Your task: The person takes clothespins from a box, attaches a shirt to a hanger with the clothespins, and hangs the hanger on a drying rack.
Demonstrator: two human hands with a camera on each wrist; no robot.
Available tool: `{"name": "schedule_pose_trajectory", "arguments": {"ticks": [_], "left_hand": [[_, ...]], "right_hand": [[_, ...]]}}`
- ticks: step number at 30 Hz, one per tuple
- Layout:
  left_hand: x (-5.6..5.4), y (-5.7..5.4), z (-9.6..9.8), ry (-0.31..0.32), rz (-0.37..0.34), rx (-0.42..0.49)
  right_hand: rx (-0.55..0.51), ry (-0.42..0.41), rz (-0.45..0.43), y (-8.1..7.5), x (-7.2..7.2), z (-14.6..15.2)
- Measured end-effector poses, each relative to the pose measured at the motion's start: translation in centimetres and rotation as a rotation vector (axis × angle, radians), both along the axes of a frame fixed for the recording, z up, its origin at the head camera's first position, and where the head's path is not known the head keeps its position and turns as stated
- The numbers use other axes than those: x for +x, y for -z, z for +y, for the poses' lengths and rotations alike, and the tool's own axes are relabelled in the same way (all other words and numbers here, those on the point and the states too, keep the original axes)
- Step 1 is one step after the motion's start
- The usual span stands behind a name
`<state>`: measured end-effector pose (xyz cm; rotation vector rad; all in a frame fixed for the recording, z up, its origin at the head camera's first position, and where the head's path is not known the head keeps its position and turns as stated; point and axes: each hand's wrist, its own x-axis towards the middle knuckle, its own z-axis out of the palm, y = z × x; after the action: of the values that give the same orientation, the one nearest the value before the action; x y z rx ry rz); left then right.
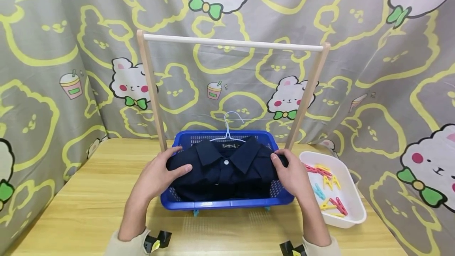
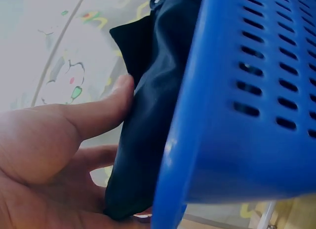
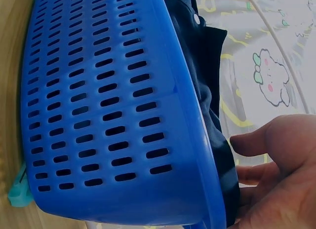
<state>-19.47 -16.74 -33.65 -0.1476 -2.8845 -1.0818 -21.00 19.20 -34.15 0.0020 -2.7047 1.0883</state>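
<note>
A dark navy collared shirt (image 1: pixel 227 181) with white buttons lies in a blue perforated basket (image 1: pixel 227 204), its collar facing up. Inside its neck sits a pale wire hanger (image 1: pixel 227 125), the hook rising above the collar. My left hand (image 1: pixel 160 173) holds the shirt's left-side shoulder, thumb on the front and fingers round the far edge. On the other shoulder, my right hand (image 1: pixel 293 171) curls its fingers round the end of the fabric. The left wrist view shows the thumb (image 2: pixel 121 98) against the cloth. Most of the shirt's lower part is hidden inside the basket.
Behind the basket stands a wooden rack with a white crossbar (image 1: pixel 231 43) and two slanted posts. At right, a white tray (image 1: pixel 357 208) holds several red, yellow and blue clothespins. The wooden table (image 1: pixel 89 192) meets a patterned curtain (image 1: pixel 185 102) at the back and sides.
</note>
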Motion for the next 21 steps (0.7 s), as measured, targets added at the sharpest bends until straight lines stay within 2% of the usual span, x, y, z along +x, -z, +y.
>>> {"name": "schedule_pose_trajectory", "arguments": {"ticks": [6,11,21], "left_hand": [[0.20,-0.22,0.03,-0.015,0.034,0.047],[0.35,-0.36,-0.02,-0.057,0.055,0.062],[0.16,-0.58,0.07,-0.117,0.073,0.116]], "right_hand": [[-0.031,0.012,0.010,-0.27,0.05,-0.16],[-0.054,0.012,0.037,-0.40,0.02,-0.24],[-0.092,0.053,0.027,-0.49,0.21,0.04]]}}
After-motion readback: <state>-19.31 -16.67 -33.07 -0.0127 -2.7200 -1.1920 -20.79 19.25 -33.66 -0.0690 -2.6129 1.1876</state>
